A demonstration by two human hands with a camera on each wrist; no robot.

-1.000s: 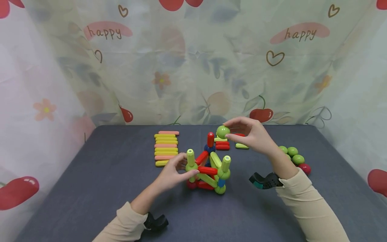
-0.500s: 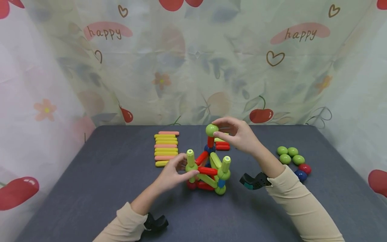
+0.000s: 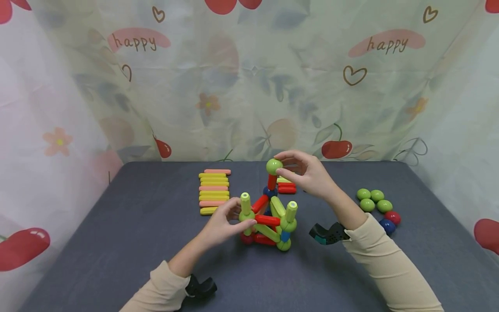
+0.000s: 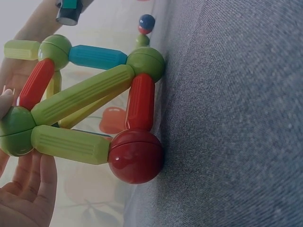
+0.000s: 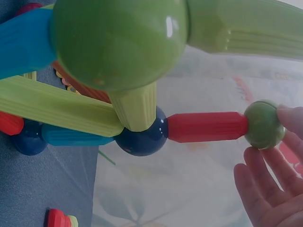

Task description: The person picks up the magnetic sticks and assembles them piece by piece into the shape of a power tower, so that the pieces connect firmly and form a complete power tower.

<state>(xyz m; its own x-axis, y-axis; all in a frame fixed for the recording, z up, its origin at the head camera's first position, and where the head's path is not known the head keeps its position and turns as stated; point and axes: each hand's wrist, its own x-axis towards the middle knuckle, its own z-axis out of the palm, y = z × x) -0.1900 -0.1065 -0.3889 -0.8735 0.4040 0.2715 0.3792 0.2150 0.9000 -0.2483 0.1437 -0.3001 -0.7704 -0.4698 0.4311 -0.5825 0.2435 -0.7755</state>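
A frame of magnetic rods and balls (image 3: 267, 220) stands on the table, with upright rods on its top corners. My right hand (image 3: 308, 175) pinches a green ball (image 3: 274, 166) between thumb and fingers at the top of the upright red rod (image 3: 271, 182). In the right wrist view that green ball (image 5: 263, 124) meets the end of the red rod (image 5: 207, 126), which rises from a blue ball (image 5: 142, 132). My left hand (image 3: 224, 222) grips the left upper corner's green ball (image 4: 17, 131), thumb on its near side. A dark red ball (image 4: 136, 156) forms the bottom corner below it.
Yellow and pink rods (image 3: 214, 188) lie in a column at the back left. Several red and light green rods (image 3: 286, 188) lie behind the frame, partly hidden by my right hand. Loose green balls (image 3: 367, 205), a red ball (image 3: 393, 217) and a blue ball (image 3: 387, 226) lie to the right.
My right hand has moved left with the green ball, bringing it from beside the upright red rod onto its top. The left hand has stayed on its corner.
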